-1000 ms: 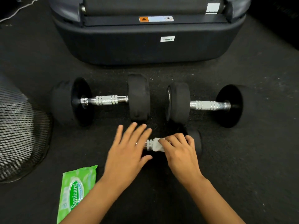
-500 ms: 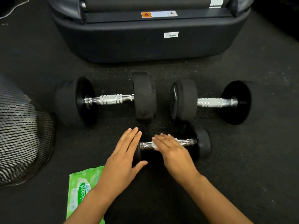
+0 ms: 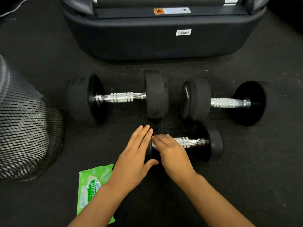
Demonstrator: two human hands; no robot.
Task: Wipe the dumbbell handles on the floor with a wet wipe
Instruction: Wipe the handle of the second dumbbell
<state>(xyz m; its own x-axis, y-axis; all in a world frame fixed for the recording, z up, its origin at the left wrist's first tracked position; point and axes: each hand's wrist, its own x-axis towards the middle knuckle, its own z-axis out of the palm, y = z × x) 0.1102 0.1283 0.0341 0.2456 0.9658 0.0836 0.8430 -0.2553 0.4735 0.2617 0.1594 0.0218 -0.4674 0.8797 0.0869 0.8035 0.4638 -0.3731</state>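
On the gym floor, the left hand (image 3: 136,158), fingers flat, steadies the small dumbbell (image 3: 193,143); the right hand (image 3: 170,149) presses a wipe, mostly hidden, on its handle's left end. Next, likely, wiping rightward.

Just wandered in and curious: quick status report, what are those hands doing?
Left hand flat on small dumbbell's near weight. Right hand over its handle's left end, wipe hidden. Two bigger dumbbells behind, nothing in the way.
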